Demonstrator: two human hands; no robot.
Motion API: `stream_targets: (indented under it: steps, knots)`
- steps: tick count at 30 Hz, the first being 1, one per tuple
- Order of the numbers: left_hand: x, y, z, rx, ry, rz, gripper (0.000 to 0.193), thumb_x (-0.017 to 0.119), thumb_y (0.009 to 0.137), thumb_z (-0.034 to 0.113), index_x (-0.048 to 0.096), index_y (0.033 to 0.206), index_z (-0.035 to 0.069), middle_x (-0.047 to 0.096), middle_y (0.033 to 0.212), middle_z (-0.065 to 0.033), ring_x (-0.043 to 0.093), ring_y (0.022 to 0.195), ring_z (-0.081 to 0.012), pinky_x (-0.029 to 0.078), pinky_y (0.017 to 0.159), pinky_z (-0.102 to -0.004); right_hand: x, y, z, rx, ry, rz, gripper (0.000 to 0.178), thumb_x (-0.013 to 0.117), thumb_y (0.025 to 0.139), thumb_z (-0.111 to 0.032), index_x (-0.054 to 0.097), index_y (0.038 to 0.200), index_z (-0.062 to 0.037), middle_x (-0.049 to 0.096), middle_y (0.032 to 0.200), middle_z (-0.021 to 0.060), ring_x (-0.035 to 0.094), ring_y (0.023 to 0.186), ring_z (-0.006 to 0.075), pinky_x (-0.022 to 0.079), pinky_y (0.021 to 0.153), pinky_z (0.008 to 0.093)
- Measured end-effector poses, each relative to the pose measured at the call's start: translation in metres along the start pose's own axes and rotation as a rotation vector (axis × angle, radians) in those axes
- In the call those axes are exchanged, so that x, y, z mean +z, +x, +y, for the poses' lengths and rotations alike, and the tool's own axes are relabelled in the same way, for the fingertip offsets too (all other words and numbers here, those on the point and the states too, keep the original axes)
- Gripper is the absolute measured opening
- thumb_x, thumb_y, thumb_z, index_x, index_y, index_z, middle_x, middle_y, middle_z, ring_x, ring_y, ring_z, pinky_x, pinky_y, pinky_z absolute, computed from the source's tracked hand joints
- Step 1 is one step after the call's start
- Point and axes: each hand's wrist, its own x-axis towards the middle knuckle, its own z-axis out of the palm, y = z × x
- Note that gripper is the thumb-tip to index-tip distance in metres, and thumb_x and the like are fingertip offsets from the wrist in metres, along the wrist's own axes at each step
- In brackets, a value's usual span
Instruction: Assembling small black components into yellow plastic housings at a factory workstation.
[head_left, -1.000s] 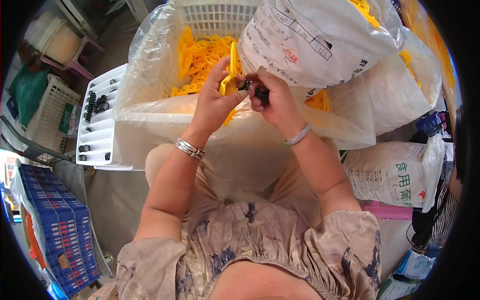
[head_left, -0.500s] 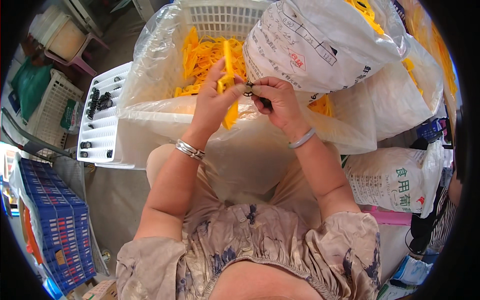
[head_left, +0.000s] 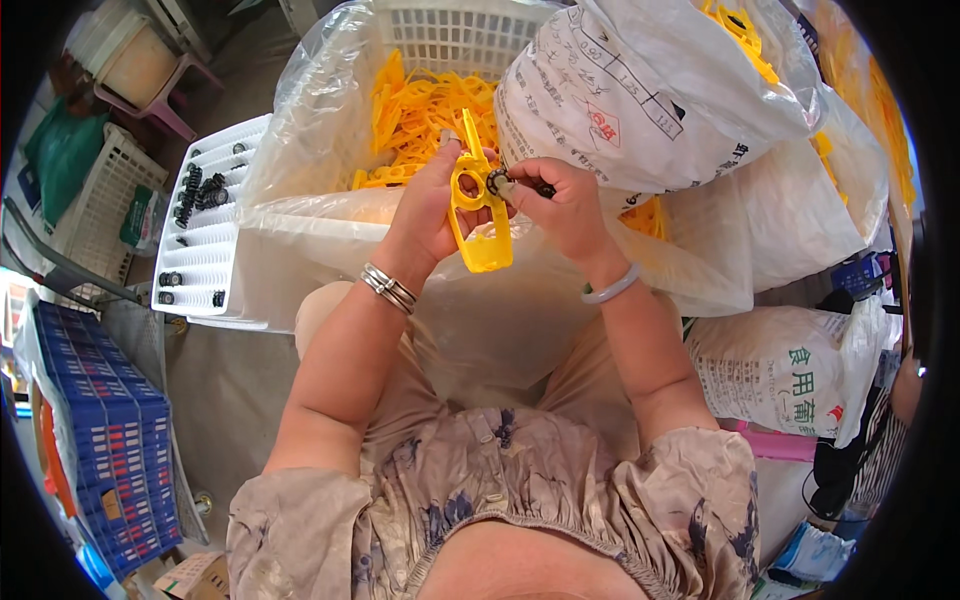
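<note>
Yellow part (head_left: 487, 248) upper centre of frame, clamped in left hand (head_left: 430, 205). Right hand (head_left: 562, 205) pinches a black ring (head_left: 497, 181) at its edge; contact unclear. Dark piece (head_left: 545, 190) under curled right fingers. Step, judged: offering ring to part; calls for steady left grip, ring aligned. Plastic-lined basket (head_left: 455, 30), top centre: heaped yellow parts (head_left: 415, 120). Sack (head_left: 640, 110), upper right: yellow pieces at mouth. White tray (head_left: 210, 245), left: black rings (head_left: 190, 200) in rows.
</note>
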Motion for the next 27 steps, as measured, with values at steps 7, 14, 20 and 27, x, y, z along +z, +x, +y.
stream_targets:
  steps: [7,14,20,27]
  knots:
    - [0.014,-0.003,-0.006,0.151,0.236,0.144,0.035,0.033,0.094,0.033,0.049,0.101,0.003,0.055,0.090,-0.0095,0.058,0.075,-0.0215,0.051,0.070,-0.0387,-0.001,-0.003,-0.001,-0.364,-0.551,0.047,0.015,0.062,0.069,0.000,0.059,0.084,0.0002,0.056,0.070,0.0127,0.055,0.057,0.0243,0.044,0.052,0.0289]
    - [0.011,-0.002,-0.007,0.182,0.117,-0.052,0.041,0.032,0.094,0.036,0.049,0.109,0.003,0.055,0.094,-0.0086,0.057,0.080,-0.0188,0.051,0.071,-0.0336,0.004,-0.008,-0.011,-0.157,-0.110,0.131,0.013,0.062,0.073,-0.003,0.059,0.085,0.0014,0.059,0.071,0.0085,0.057,0.061,0.0140,0.045,0.055,0.0246]
    - [0.014,-0.005,-0.011,0.229,0.258,-0.038,0.048,0.030,0.093,0.043,0.046,0.118,0.006,0.055,0.102,-0.0059,0.056,0.086,-0.0154,0.050,0.069,-0.0296,0.010,-0.009,-0.018,-0.266,-0.205,0.079,0.014,0.061,0.075,-0.003,0.059,0.087,0.0018,0.061,0.075,0.0081,0.058,0.064,0.0127,0.046,0.059,0.0240]
    - [0.012,-0.003,-0.014,0.240,0.290,-0.016,0.046,0.032,0.093,0.042,0.044,0.119,0.007,0.054,0.107,-0.0055,0.056,0.087,-0.0146,0.050,0.071,-0.0308,0.011,-0.008,-0.015,-0.313,-0.258,0.103,0.013,0.059,0.075,0.000,0.059,0.088,0.0015,0.061,0.078,0.0102,0.059,0.065,0.0173,0.047,0.060,0.0257]
